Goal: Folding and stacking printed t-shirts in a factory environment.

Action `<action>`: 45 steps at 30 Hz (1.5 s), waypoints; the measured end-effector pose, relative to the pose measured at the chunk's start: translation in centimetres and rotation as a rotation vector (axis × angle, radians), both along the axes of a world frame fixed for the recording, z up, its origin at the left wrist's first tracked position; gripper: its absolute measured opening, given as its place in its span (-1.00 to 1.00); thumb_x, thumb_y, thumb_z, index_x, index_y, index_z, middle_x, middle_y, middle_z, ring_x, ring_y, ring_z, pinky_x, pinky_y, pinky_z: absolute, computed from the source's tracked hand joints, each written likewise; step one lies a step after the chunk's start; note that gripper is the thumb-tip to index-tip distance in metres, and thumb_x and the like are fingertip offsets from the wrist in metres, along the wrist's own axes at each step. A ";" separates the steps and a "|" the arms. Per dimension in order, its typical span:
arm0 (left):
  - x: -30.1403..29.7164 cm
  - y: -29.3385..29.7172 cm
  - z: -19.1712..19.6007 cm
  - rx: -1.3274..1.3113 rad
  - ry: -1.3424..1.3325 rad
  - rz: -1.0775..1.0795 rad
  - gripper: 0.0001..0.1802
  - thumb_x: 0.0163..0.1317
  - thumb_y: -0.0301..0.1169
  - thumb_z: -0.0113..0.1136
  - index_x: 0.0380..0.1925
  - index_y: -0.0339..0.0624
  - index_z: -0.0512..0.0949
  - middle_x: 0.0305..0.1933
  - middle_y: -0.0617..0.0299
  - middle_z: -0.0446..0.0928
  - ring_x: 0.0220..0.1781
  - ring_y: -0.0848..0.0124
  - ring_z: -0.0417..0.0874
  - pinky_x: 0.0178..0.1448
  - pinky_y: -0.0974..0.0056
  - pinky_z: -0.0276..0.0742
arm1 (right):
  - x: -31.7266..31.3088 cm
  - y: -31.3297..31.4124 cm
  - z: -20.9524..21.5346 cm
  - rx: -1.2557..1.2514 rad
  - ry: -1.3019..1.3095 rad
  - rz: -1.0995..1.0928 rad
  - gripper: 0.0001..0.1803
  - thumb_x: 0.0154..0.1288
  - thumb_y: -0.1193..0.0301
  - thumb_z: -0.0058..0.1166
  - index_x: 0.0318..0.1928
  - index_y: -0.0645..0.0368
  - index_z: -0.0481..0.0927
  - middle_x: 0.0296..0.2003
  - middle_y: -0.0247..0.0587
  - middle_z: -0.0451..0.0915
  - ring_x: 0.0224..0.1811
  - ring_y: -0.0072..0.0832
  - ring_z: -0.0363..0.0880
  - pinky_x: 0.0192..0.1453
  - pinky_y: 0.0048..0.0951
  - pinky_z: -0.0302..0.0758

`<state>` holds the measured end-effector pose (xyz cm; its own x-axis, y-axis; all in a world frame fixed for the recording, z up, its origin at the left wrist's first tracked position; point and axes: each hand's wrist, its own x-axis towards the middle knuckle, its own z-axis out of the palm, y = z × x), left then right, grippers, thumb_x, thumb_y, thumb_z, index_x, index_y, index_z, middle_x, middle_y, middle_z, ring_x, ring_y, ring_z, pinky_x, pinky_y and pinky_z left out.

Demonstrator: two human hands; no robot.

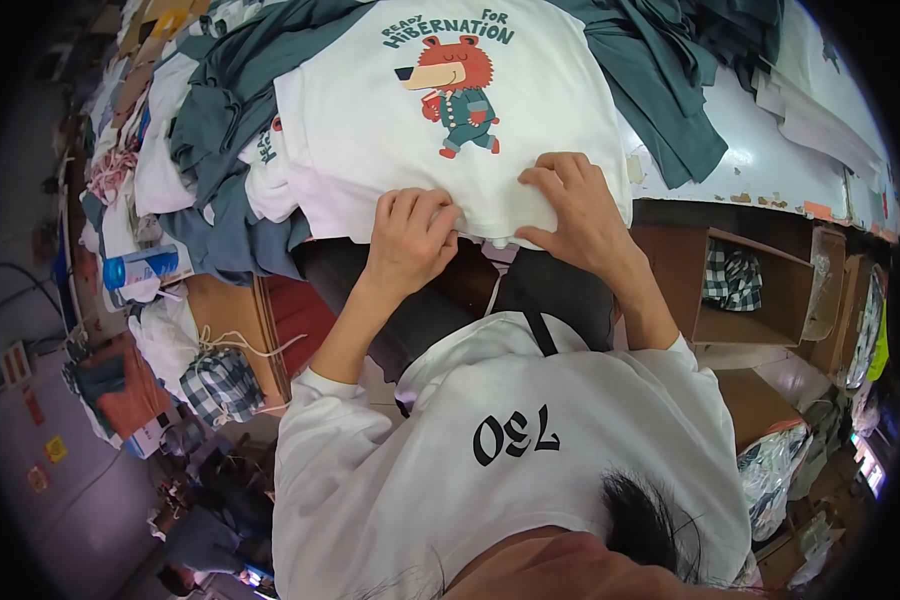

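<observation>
While both hands pinch the hem of the white bear-print t-shirt (450,120) at the table edge (770,190), left hand (410,245) and right hand (575,205) close together, I should keep the fabric taut and the edges aligned.

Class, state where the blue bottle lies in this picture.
In the head view, the blue bottle lies far left, on its side, below the heap of teal and white garments, above the checked cloth.
</observation>
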<state>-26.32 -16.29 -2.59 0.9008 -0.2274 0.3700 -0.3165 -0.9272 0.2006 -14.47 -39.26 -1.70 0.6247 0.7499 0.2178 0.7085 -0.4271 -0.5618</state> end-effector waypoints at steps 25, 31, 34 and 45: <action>6.9 4.7 11.0 0.049 -0.127 0.030 -0.72 0.10 -0.63 0.18 -0.19 -0.08 0.58 -0.02 0.18 0.57 -0.23 0.09 0.69 -0.17 0.10 0.64 | 5.7 -1.2 3.5 0.270 -0.324 -0.241 -0.53 -0.05 0.69 0.20 -0.04 0.14 0.60 -0.16 -0.17 0.62 -0.20 -0.17 0.58 -0.05 -0.28 0.53; 5.8 4.1 17.9 0.202 -0.257 0.054 -0.66 0.07 -0.70 0.20 -0.13 -0.24 0.64 0.08 0.08 0.52 -0.07 0.12 0.65 -0.04 0.16 0.60 | 7.3 0.7 12.5 0.526 -0.542 -0.177 -0.76 0.02 0.76 -0.03 -0.25 0.35 0.51 -0.39 0.00 0.43 -0.33 -0.07 0.47 -0.23 -0.38 0.40; 4.9 2.6 19.5 0.206 -0.288 0.079 -0.58 0.02 -0.79 0.11 -0.06 -0.39 0.56 0.10 -0.02 0.46 -0.11 0.09 0.61 -0.08 0.15 0.58 | 6.8 1.3 13.5 0.553 -0.573 -0.208 -0.79 0.04 0.76 -0.04 -0.26 0.36 0.50 -0.39 -0.02 0.44 -0.36 -0.10 0.47 -0.23 -0.39 0.41; 4.9 2.7 17.6 -0.122 -0.382 -0.127 -0.50 0.07 -0.78 0.03 0.08 -0.37 0.50 0.26 -0.06 0.37 0.20 0.00 0.51 0.10 0.14 0.56 | 1.6 3.4 12.2 0.409 -0.349 -0.371 -0.81 0.25 0.53 0.23 -0.12 0.21 0.57 -0.25 -0.17 0.61 -0.23 -0.35 0.64 -0.24 -0.41 0.58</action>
